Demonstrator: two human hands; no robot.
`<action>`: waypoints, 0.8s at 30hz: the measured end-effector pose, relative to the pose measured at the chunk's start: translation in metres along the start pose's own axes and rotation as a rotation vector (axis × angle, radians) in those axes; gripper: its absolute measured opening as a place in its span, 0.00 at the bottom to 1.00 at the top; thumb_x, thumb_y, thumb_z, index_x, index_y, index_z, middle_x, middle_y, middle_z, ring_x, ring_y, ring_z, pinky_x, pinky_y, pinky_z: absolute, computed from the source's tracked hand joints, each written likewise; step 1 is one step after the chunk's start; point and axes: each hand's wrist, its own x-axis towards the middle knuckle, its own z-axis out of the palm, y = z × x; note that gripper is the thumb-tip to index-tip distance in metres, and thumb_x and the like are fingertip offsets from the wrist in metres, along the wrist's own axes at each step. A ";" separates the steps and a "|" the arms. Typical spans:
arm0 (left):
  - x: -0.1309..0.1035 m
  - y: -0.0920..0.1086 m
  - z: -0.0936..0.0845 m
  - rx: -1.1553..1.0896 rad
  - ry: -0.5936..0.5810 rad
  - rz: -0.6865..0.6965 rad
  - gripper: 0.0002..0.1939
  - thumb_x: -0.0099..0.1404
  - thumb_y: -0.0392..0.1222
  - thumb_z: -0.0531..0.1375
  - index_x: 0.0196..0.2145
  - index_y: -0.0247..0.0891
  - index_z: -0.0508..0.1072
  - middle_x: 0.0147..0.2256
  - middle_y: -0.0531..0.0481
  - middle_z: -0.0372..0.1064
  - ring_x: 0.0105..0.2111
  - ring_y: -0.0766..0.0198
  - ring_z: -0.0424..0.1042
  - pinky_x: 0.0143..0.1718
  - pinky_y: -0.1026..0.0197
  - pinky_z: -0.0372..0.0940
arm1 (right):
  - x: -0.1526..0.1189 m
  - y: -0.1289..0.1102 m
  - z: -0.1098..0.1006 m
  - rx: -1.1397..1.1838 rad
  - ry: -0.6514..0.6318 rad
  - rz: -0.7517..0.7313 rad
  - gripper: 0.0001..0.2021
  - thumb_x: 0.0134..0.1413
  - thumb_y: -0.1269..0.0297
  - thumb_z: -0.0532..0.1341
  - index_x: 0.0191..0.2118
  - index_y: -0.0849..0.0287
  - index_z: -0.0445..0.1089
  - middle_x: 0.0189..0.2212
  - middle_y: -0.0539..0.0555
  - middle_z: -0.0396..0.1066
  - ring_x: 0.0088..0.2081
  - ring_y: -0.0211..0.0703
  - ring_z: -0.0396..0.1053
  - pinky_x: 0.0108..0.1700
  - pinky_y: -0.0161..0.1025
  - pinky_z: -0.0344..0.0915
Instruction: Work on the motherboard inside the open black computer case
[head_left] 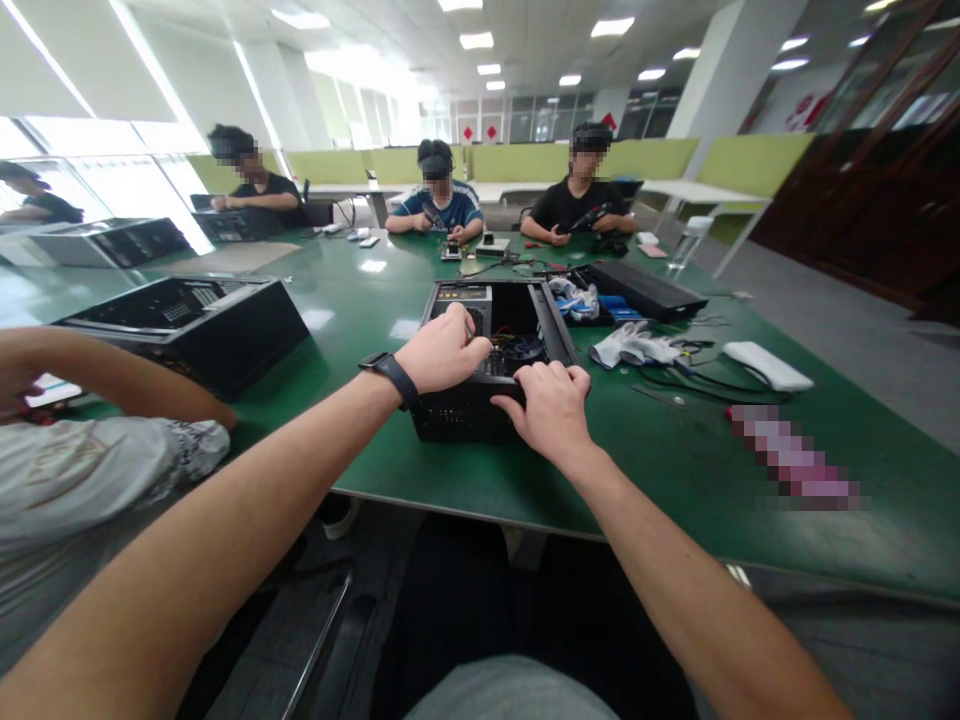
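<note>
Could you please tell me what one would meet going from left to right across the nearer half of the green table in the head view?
Black case at the left, watch, left hand, right hand, white glove, long white item.

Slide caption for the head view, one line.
Left hand reaches over an open computer case while the right hand rests on its near edge.

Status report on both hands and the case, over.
Left hand over open computer case, fingers at its inside. Right hand on near rim. White-and-grey gloves right of case, not between hands.
</note>
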 end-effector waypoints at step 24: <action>0.008 0.010 0.090 0.636 -0.789 0.170 0.32 0.45 0.50 0.75 0.47 0.33 0.81 0.47 0.35 0.78 0.47 0.47 0.77 0.47 0.58 0.71 | -0.143 -0.031 -0.096 0.174 0.071 -0.003 0.11 0.61 0.52 0.62 0.37 0.55 0.68 0.29 0.49 0.68 0.37 0.45 0.61 0.50 0.49 0.50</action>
